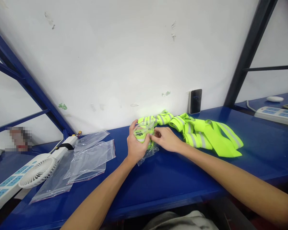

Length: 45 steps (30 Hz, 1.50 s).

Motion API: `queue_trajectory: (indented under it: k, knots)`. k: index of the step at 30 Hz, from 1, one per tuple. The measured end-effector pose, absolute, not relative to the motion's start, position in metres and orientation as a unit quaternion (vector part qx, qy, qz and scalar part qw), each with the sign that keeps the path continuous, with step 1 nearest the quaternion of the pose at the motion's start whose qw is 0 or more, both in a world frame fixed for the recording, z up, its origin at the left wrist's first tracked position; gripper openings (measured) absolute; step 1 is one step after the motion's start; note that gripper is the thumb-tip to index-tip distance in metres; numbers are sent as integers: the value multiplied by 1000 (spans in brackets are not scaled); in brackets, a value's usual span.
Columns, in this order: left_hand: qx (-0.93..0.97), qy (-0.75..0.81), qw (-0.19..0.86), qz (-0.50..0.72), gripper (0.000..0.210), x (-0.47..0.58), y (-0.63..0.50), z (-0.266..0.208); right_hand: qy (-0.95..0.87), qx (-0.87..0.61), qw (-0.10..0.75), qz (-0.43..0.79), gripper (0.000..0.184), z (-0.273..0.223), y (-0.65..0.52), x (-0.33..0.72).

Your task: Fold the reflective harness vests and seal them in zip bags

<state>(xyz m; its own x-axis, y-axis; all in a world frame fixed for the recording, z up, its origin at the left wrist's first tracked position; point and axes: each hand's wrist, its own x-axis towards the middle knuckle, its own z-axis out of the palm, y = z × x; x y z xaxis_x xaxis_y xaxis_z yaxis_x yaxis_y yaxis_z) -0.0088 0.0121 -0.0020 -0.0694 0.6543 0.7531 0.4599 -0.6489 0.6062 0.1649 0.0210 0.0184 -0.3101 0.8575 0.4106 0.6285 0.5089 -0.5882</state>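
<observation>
Near the middle of the blue table, my left hand (137,146) wraps round a clear plastic bag (147,155) with a folded neon-yellow reflective strap (141,137) inside. The thumb presses on the bag's near side. My right hand (166,138) is at the right edge of the same bag, fingertips pinched together against it; exactly what they pinch is too small to see. Behind and to the right lies a loose heap of neon-yellow straps (203,132) with grey reflective stripes, some of it close behind my hands.
Several flat clear zip bags (91,159) lie to the left, beside a small white fan (39,172) and a white power strip (8,185). A dark-screened device (196,101) leans by the wall. Another power strip (278,115) is at the far right. Blue frame posts (36,86) flank the table (172,182).
</observation>
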Motion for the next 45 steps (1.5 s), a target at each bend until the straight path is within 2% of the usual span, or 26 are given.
queue_trajectory:
  k: [4,8,14,17,21,25,28,32,34,40,45]
  knots:
    - [682,394,97,609,77,-13,13,-2,-826,-396,339,216,35,17,27,174]
    - [709,384,90,584,88,-12,10,-2,-830,-384,332,232,17,14,32,176]
    - [688,404,140,587,95,-9,9,-4,-793,-418,402,185,18,9,25,168]
    - [664,419,147,601,89,-8,11,-5,-778,-421,433,173,20,8,18,164]
    - [648,421,136,620,74,-3,11,-6,-785,-423,429,144,21,8,15,162]
    - [625,419,163,638,72,-1,12,-5,-795,-399,434,142,21,6,16,163]
    - [591,410,222,658,67,-6,18,-2,-804,-351,435,203,22,6,19,166]
    - [501,366,397,676,44,-16,28,6,-711,-250,499,427,22,10,21,173]
    - [473,345,440,681,40,-18,30,9,-647,-251,513,505,28,11,21,174]
    - [514,352,397,674,40,-19,30,10,-628,-268,385,621,46,10,21,167]
    - [564,388,310,660,35,-20,25,10,-684,-265,381,563,51,8,20,164]
